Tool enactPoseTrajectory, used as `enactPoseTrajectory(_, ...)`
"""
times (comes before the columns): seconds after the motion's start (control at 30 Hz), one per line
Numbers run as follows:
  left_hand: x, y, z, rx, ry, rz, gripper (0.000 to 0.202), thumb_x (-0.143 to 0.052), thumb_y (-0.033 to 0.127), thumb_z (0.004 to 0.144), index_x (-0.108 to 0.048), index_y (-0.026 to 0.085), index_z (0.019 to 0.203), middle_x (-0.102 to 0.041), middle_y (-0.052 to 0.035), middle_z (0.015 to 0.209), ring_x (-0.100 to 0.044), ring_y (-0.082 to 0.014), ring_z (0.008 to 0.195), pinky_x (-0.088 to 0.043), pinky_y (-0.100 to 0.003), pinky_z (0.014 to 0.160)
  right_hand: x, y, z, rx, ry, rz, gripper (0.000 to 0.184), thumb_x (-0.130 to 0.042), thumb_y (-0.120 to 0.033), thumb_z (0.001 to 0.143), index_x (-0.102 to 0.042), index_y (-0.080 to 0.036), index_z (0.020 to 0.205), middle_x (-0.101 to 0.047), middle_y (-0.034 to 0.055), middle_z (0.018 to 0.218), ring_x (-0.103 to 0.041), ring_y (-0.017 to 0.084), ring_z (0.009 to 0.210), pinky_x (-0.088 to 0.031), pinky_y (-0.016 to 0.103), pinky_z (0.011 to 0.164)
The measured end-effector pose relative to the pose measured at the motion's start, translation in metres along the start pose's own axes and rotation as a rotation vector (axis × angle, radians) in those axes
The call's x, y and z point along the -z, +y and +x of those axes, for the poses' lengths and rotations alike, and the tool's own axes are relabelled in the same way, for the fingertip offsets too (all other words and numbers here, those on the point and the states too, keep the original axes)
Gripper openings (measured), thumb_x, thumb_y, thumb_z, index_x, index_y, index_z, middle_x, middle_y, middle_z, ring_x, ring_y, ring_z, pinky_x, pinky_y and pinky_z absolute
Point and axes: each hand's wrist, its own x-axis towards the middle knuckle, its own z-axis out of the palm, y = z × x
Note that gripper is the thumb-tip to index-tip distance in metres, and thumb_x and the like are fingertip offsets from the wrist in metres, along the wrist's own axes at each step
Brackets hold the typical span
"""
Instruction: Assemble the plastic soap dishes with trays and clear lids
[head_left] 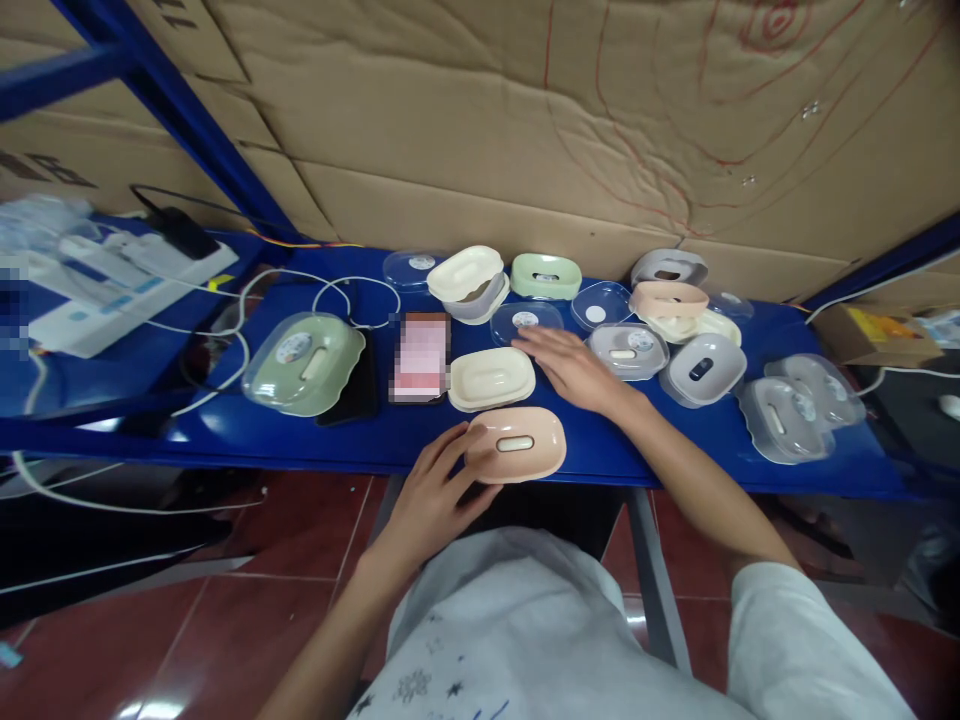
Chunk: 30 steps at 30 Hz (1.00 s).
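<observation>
A peach soap box (551,440) with an oval slot and a cream bar in its middle is at the table's front edge. My left hand (439,488) grips its left end, thumb below and fingers on its side. Just behind it sits a cream soap tray (491,378). My right hand (574,370) reaches over the table with its fingers stretched out. Its fingertips are at the near edge of a clear lid (517,328) with a round sticker; whether they press on it I cannot tell. A lidded grey soap box (628,352) is beside that hand.
More soap boxes stand around: a lidded green one (307,365) at left, a green one (546,277) at the back, grey ones (705,370) at right. A phone (420,358) lies left of the cream tray. White cables (244,330) and a power strip (135,295) are at far left.
</observation>
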Motion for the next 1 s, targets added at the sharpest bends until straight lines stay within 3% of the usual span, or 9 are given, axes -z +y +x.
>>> enactPoseTrajectory(0.07, 0.002, -0.001, -0.002, 0.010, 0.012, 0.007, 0.040, -0.077, 0.019, 0.098, -0.065, 0.025, 0.136, -0.066, -0.0132, 0.148, -0.058, -0.0350, 0.145, -0.059, -0.056, 0.115, -0.002, 0.011, 0.020, -0.087, -0.017, -0.128, 0.057, -0.049, -0.029, 0.111, -0.044, -0.018, 0.167, -0.040, 0.0164, 0.175, -0.034, 0.033, 0.165, -0.030, 0.060, 0.133)
enactPoseTrajectory(0.17, 0.002, -0.002, 0.001, 0.015, 0.006, 0.009, 0.040, -0.078, 0.019, 0.098, -0.064, 0.024, 0.136, -0.065, -0.0137, 0.149, -0.056, -0.0353, 0.146, -0.057, -0.056, 0.116, -0.002, 0.022, 0.035, -0.166, -0.054, -0.196, 0.070, -0.056, -0.043, 0.109, -0.039, -0.010, 0.169, -0.045, 0.0236, 0.170, -0.038, 0.040, 0.161, -0.028, 0.062, 0.133)
enactPoseTrajectory(0.33, -0.001, -0.005, 0.006, 0.032, -0.010, -0.011, 0.037, -0.077, 0.023, 0.099, -0.065, 0.026, 0.133, -0.065, -0.0117, 0.148, -0.056, -0.0347, 0.144, -0.058, -0.056, 0.115, -0.003, 0.031, 0.022, -0.159, -0.063, -0.202, 0.062, -0.058, -0.043, 0.108, -0.048, -0.016, 0.163, -0.050, 0.0231, 0.164, -0.047, 0.041, 0.152, -0.039, 0.061, 0.125)
enactPoseTrajectory(0.47, 0.000, -0.008, 0.007, 0.032, -0.027, -0.066, 0.036, -0.077, 0.024, 0.099, -0.065, 0.026, 0.132, -0.064, -0.0121, 0.147, -0.054, -0.0351, 0.145, -0.057, -0.058, 0.116, -0.006, 0.032, 0.009, -0.234, -0.033, -0.193, 0.074, -0.068, -0.043, 0.102, -0.042, -0.020, 0.168, -0.054, 0.0221, 0.153, -0.046, 0.045, 0.151, -0.038, 0.068, 0.124)
enactPoseTrajectory(0.63, -0.002, -0.009, 0.006, 0.075, -0.006, -0.122, 0.038, -0.076, 0.026, 0.100, -0.064, 0.028, 0.136, -0.055, -0.0136, 0.157, -0.057, -0.0342, 0.146, -0.057, -0.058, 0.117, 0.007, 0.027, 0.008, -0.233, 0.083, -0.044, 0.063, -0.055, -0.045, 0.108, -0.045, -0.023, 0.166, -0.054, 0.0176, 0.157, -0.058, 0.037, 0.142, -0.050, 0.055, 0.119)
enactPoseTrajectory(0.77, -0.004, -0.006, 0.006, 0.122, -0.008, -0.130, 0.039, -0.073, 0.026, 0.102, -0.062, 0.026, 0.140, -0.049, -0.0155, 0.164, -0.056, -0.0340, 0.150, -0.058, -0.053, 0.118, 0.020, 0.024, 0.003, -0.215, 0.108, -0.062, 0.054, -0.041, -0.048, 0.114, -0.053, -0.023, 0.160, -0.065, 0.0157, 0.150, -0.060, 0.036, 0.140, -0.047, 0.058, 0.118)
enactPoseTrajectory(0.87, -0.004, -0.005, 0.008, 0.134, -0.016, -0.134, 0.043, -0.073, 0.027, 0.103, -0.061, 0.027, 0.144, -0.048, -0.0159, 0.165, -0.054, -0.0340, 0.152, -0.056, -0.053, 0.120, 0.018, 0.023, -0.001, -0.212, 0.052, -0.134, 0.056, -0.049, -0.050, 0.111, -0.055, -0.021, 0.159, -0.064, 0.0181, 0.149, -0.060, 0.038, 0.138, -0.048, 0.060, 0.114)
enactPoseTrajectory(1.0, -0.001, -0.003, 0.010, 0.196, -0.085, -0.156, 0.056, -0.074, 0.033, 0.102, -0.054, 0.029, 0.155, -0.044, -0.0152, 0.170, -0.051, -0.0351, 0.154, -0.052, -0.055, 0.123, 0.006, 0.020, -0.003, -0.217, 0.002, -0.220, 0.063, -0.061, -0.049, 0.106, -0.052, -0.019, 0.161, -0.049, 0.0235, 0.165, -0.050, 0.043, 0.151, -0.041, 0.064, 0.121)
